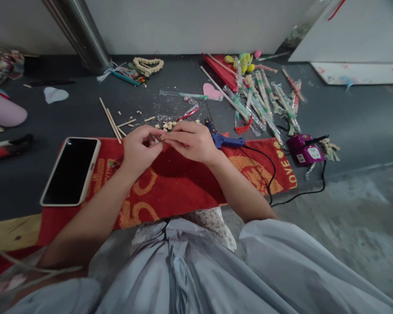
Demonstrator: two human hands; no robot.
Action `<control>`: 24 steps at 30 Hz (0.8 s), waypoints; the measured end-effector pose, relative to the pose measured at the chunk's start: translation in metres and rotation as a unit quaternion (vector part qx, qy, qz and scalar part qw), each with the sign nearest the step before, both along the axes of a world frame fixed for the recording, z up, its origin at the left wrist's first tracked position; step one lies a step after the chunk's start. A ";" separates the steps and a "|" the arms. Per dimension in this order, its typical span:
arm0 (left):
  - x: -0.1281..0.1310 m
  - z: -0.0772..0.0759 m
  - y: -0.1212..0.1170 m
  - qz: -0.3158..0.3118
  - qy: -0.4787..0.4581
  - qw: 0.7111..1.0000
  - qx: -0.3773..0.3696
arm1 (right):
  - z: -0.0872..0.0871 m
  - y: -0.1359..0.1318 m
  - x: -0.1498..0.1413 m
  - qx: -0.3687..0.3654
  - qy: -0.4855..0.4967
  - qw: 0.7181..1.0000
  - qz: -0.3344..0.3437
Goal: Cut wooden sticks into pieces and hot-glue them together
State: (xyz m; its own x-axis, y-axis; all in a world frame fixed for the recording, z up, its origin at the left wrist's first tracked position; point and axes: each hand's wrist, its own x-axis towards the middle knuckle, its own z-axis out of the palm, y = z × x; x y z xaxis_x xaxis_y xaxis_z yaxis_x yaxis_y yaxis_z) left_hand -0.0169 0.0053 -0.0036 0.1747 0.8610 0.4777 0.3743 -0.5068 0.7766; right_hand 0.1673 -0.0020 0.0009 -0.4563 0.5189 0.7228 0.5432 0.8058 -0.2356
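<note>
My left hand (142,146) and my right hand (193,141) meet above a red towel (183,187), their fingertips pinched together. Whatever they hold is too small and too covered by the fingers to name. Just beyond them lies a pile of short cut wooden pieces (168,125). Close to my right wrist a blue glue gun (229,141) rests at the towel's edge, its black cord running right. Left of my left hand, several thin wooden sticks (109,120) lie on the dark table.
A phone (71,172) lies on the towel's left side. Wrapped chopsticks (262,100) spread across the back right, near a purple power socket (304,149). A heart-shaped wooden frame (148,65), a pink paper heart (212,91), a metal post (81,35) and red-handled pliers (8,146) are also around.
</note>
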 end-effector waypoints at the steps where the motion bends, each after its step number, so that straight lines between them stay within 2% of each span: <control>1: 0.000 -0.001 0.000 0.002 -0.007 1.000 -0.005 | 0.000 0.000 0.000 0.004 -0.003 1.000 0.000; 9: 0.001 0.000 -0.001 0.006 -0.016 1.000 -0.021 | 0.004 -0.002 -0.002 -0.043 -0.006 0.999 0.010; 18: 0.000 0.001 0.000 0.009 -0.047 0.999 -0.023 | 0.009 0.000 0.002 -0.071 0.101 0.992 -0.010; 24: 0.000 0.004 -0.001 0.009 -0.038 0.999 -0.013 | 0.008 0.000 -0.001 -0.111 0.107 0.988 -0.005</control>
State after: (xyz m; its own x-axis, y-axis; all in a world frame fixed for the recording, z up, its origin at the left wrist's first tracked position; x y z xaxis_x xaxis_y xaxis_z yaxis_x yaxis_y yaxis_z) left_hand -0.0169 0.0043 0.0007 0.1225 0.8761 0.4664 0.3221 -0.4796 0.8163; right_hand 0.1658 -0.0019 0.0090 -0.2994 0.6786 0.6707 0.4688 0.7169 -0.5161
